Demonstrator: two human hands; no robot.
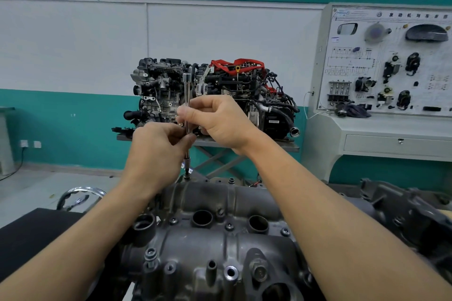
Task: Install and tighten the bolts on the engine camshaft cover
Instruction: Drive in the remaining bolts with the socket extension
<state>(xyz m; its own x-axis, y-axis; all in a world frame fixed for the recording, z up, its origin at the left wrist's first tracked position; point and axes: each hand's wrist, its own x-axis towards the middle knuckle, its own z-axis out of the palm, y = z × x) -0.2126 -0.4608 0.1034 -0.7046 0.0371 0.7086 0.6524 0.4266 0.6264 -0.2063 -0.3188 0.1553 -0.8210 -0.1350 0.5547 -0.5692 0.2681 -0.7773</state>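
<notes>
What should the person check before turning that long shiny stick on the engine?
1. Left hand and right hand both grip the extension bar: ok.
2. Bar stands upright: ok.
3. Its lower tip meets the bolt at the far edge of the camshaft cover: ok.
4. Tip fully seated on the bolt head: cannot tell.
5. Bolt tight: cannot tell.
6. Handle fitted on the bar's top end: not ok, it is bare.
</notes>
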